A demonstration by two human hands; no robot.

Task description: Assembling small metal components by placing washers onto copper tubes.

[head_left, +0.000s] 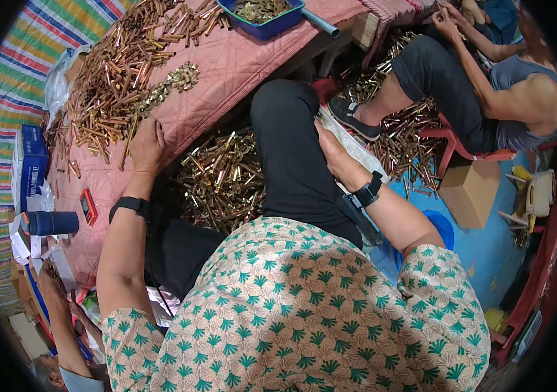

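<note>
My left hand [147,145] rests on a pink quilted cloth [226,65] at the edge of a heap of brass tubes [112,78]. Its fingertips touch the tubes, and a long one lies beside the thumb; whether it grips any is unclear. My right hand [332,155] lies flat against my black-trousered leg [288,150] with nothing seen in it. Both wrists carry black bands. Between my legs, lower down, lies another pile of brass pieces [219,183].
A blue tub [265,25] of brass parts stands at the cloth's top. A seated person [481,85] works on a red stool at top right, with brass pieces [402,137] at their feet. A cardboard box [470,191], blue carton [30,163], dark flask [49,223], small red device [88,206] and another person's hand [53,287] are nearby.
</note>
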